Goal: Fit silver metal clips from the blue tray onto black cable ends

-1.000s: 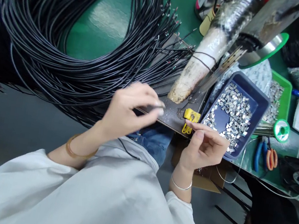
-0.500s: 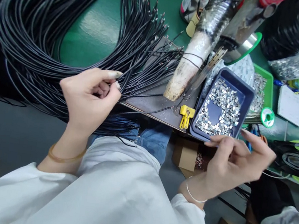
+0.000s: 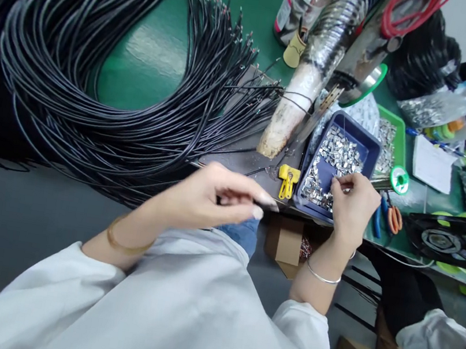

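On my feed, the right hand (image 3: 353, 207) sits over the near side of a dark blue, rectangular plastic tray (image 3: 372, 153), its thumb and forefinger drawn into a narrow pinch. I can't tell whether it has a piece between the tips. The small, silvery metal pieces (image 3: 336, 152) lie scattered in the tray, under and beyond that pinch.

My left hand (image 3: 201, 196) hovers off the board's edge, thumb and forefinger a narrow gap apart; the tips are blurred — I can't tell what they hold. Just beyond them stands a yellow, two-pronged clip (image 3: 288, 181), between the hands and beside the tray. The thick bundle of black, round cables (image 3: 93, 113) curves ahead and left of the left hand — loose ends fanned out beyond it.
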`<state>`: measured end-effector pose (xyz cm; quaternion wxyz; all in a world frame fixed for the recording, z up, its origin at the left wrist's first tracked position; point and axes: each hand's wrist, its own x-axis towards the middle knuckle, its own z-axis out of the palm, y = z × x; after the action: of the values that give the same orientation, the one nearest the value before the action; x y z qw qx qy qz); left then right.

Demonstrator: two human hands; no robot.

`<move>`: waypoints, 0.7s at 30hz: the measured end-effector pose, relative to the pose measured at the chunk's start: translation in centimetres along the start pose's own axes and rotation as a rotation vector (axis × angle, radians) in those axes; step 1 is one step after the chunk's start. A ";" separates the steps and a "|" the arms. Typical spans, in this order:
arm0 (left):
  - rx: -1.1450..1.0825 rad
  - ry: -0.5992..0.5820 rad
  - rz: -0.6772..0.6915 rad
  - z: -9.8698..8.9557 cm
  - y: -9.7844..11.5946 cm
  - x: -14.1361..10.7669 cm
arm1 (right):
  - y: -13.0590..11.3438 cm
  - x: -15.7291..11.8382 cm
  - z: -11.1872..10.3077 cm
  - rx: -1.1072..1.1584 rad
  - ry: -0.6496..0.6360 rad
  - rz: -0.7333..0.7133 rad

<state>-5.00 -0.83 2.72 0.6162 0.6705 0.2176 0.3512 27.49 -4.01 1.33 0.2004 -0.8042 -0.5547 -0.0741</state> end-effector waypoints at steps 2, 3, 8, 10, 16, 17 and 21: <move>-0.008 -0.221 -0.062 1.7 -0.3 0.3 | -0.3 0.0 0.2 -0.031 0.003 -0.006; -0.055 -0.251 -0.113 2.4 -0.8 0.5 | -0.3 0.0 0.2 -0.054 0.017 -0.008; -0.375 0.167 -0.313 4.1 -4.1 1.1 | -0.4 0.0 0.5 -0.044 0.081 -0.023; -0.438 0.282 -0.295 3.8 -4.8 1.3 | -1.0 -0.3 0.3 0.060 0.127 -0.028; -0.426 0.317 -0.251 2.8 -4.4 1.8 | -6.7 -4.3 -0.9 0.733 0.128 -0.026; -0.410 0.310 -0.247 2.8 -4.2 1.9 | -7.8 -5.1 -0.9 0.770 0.138 -0.055; -0.363 0.277 -0.271 3.0 -3.5 1.9 | -10.4 -7.2 0.1 0.759 0.272 -0.227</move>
<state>-1.01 -0.93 -0.27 0.7322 0.4590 0.3212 0.3872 15.25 -6.99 1.28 0.5445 -0.5897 -0.5963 0.0085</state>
